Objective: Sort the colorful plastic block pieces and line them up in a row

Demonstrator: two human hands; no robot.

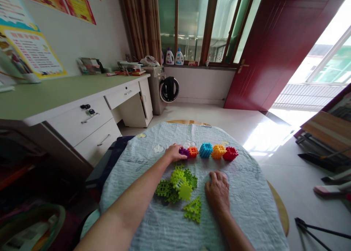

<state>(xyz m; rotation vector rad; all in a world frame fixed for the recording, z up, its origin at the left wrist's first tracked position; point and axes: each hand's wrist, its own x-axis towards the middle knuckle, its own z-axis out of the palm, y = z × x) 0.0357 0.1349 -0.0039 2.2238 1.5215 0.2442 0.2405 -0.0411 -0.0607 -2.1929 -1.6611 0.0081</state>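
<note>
Hands on the cloth-covered table (246,207): my left hand (175,152) curls over the purple block (184,152), which ends the row of coloured blocks (206,150). The block is half hidden, so I cannot tell the grip. My right hand (218,192) lies flat and empty beside the green pieces (179,183).

This looks like a room in a home, partly used for work. A washing machine (164,89) stands in the corner, with detergent bottles (174,57) on the window sill above it. There is also a desk (55,93) with drawers, curtains (142,20), wall posters (33,49) — and toy blocks (208,150) on a cloth-covered table (246,203).
</note>
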